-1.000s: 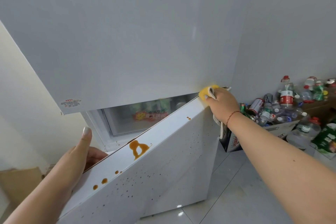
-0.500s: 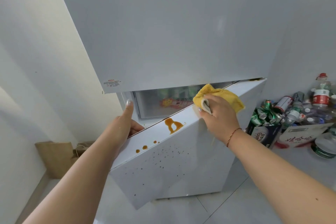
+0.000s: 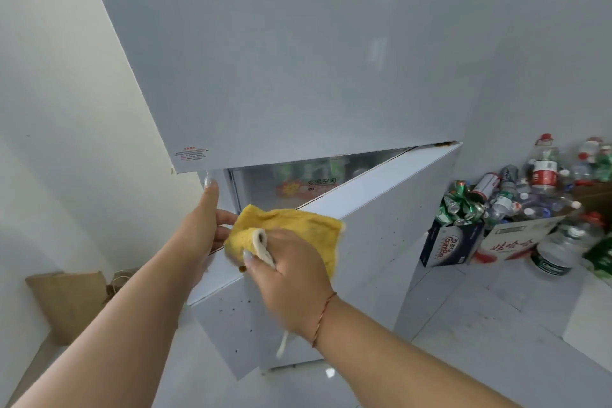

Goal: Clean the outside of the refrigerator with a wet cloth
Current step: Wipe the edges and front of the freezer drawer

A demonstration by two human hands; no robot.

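Right hand [image 3: 291, 278] grips soft yellow cloth [image 3: 298, 232] on glossy door edge [image 3: 381, 182]; left hand [image 3: 202, 225] grips door corner.

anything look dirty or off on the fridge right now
Yes. Small brown specks dot the front of the open lower door, and a brown smear sits at its far top corner. The right hand presses a yellow cloth on the door's top edge.
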